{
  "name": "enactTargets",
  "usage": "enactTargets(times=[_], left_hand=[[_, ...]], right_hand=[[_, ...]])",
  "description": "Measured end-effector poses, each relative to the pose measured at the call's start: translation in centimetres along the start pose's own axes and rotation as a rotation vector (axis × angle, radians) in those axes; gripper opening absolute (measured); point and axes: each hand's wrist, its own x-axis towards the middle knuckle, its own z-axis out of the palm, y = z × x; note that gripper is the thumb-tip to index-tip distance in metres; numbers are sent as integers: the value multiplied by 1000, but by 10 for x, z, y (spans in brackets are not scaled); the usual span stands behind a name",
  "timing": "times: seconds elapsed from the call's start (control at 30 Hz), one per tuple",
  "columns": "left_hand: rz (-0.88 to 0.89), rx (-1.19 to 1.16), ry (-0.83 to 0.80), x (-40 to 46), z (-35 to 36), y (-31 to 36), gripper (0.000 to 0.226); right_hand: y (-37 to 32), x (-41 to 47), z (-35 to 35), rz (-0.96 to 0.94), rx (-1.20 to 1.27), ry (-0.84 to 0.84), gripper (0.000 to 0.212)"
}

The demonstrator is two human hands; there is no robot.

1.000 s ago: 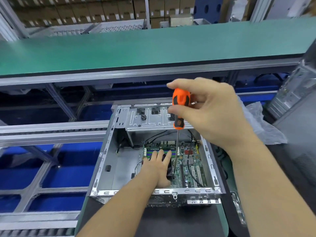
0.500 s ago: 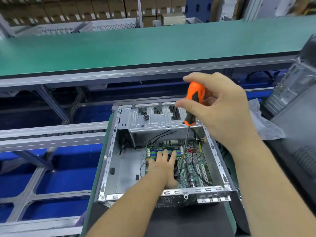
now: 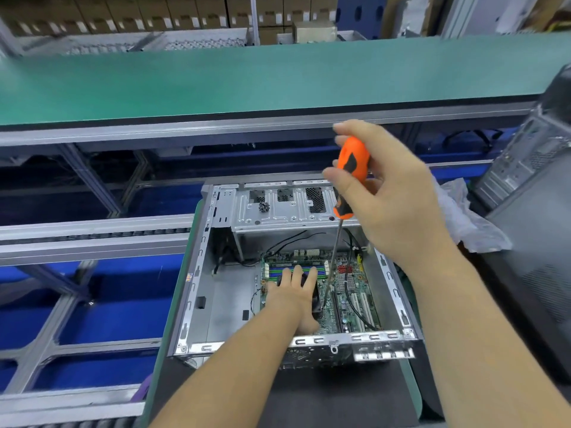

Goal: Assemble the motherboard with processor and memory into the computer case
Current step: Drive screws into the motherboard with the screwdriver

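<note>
Motherboard (image 3: 346,291) is lying flat inside the open computer case (image 3: 197,282), which is sitting on the dark surface (image 3: 340,396) near its far edge. The left hand (image 3: 293,296) is pressing flat-fingered on it. The right hand (image 3: 392,196) is gripping an orange screwdriver (image 3: 352,162), tip reaching down to the board.

I see the open computer case (image 3: 296,341) lying on the dark counter (image 3: 309,403), motherboard (image 3: 349,298) seated inside. My left hand (image 3: 293,296) rests flat on the board, fingers (image 3: 297,274) straight, reaching the memory slots (image 3: 296,269). My right hand (image 3: 389,205) grips an orange screwdriver (image 3: 350,177) (slightly tilted); its shaft runs down to the board just beside my left hand. A crumpled plastic bag (image 3: 463,217) lies to the right.
</note>
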Motion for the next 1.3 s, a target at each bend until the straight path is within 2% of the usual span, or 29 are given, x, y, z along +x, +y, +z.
enactTargets(times=[0.1,0.2,0.27,0.33,0.4,0.47,0.53,0.6,0.67,0.77,0.87,1.1,1.17,1.3], left_hand=[[-3,6,7,0,0,0,116],[0,12,5,0,0,0,116],[0,11,6,-1,0,1,116],[-2,9,0,-1,-2,0,116],[0,5,-5,0,-2,1,116],[0,10,-6,-1,-2,0,116],[-1,17,-13,0,-2,0,115],[-6,33,-20,0,-2,1,116],[-17,43,-20,1,-2,2,116],[-34,54,-17,2,-1,5,117],[-52,83,-20,1,-2,8,119],[-2,22,-78,5,-5,0,115],[62,-89,-82,7,-7,-12,115],[150,-362,-13,5,-6,-27,105]], right_hand=[[-6,-2,-4,17,225,-152,45],[-9,1,-7,1,327,-132,42],[-9,3,-5,-23,230,-31,31],[-7,5,0,-78,0,64,23],[-4,6,2,-91,-96,85,27],[-4,5,0,-60,17,-24,32],[-6,4,-6,1,278,-207,40],[-8,2,-11,4,421,-292,43],[-8,0,-10,-24,351,-200,38],[-3,0,-6,-73,62,21,24],[1,0,-8,-130,-88,34,28],[-8,-1,-29,17,439,-369,42],[-9,0,-34,30,496,-409,43],[-8,2,-33,65,509,-353,42]])
